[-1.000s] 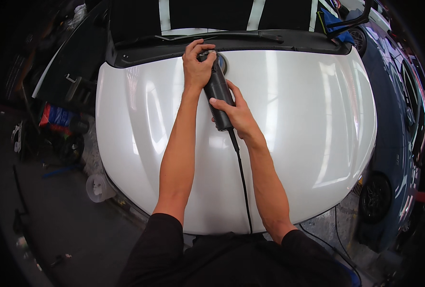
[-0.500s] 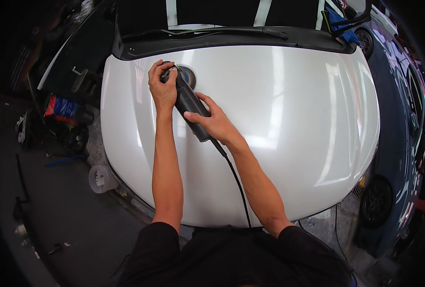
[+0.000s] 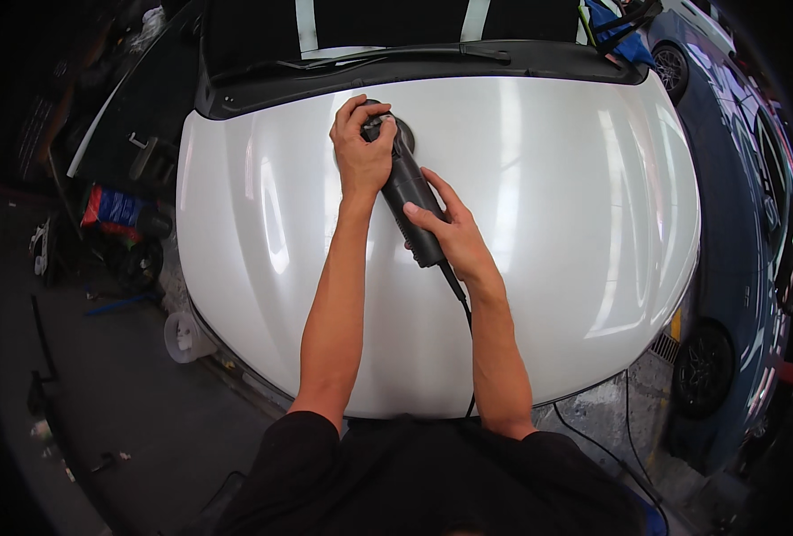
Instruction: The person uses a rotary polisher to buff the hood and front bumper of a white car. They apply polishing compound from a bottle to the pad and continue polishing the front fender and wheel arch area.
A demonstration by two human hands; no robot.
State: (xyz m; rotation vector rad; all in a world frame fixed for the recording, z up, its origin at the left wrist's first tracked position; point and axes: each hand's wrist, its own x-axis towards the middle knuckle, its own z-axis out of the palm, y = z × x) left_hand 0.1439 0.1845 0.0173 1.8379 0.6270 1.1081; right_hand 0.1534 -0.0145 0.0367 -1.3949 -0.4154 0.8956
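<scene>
A black car polisher (image 3: pixel 409 190) rests with its round pad on the glossy white car hood (image 3: pixel 557 268), in the upper middle part near the windshield. My left hand (image 3: pixel 363 152) grips the polisher's head from above, fingers curled over its front. Around the rear of the body, my right hand (image 3: pixel 454 228) is wrapped, thumb on top. Most of the pad is hidden under the tool head and my left hand. From the polisher's back end a black power cord (image 3: pixel 469 330) runs down toward me, partly behind my right forearm.
Wiper arms (image 3: pixel 369 61) lie at the hood's far edge, by the windshield. A blue car (image 3: pixel 722 223) stands close on the right. At left are a translucent bucket (image 3: pixel 186 338) and a red and blue package (image 3: pixel 115 210). Cables (image 3: pixel 606 451) trail over the floor at lower right.
Both hands have carried the polisher to the right across the hood, and its pad has gone with it. My grip looks the same. The view has shifted slightly.
</scene>
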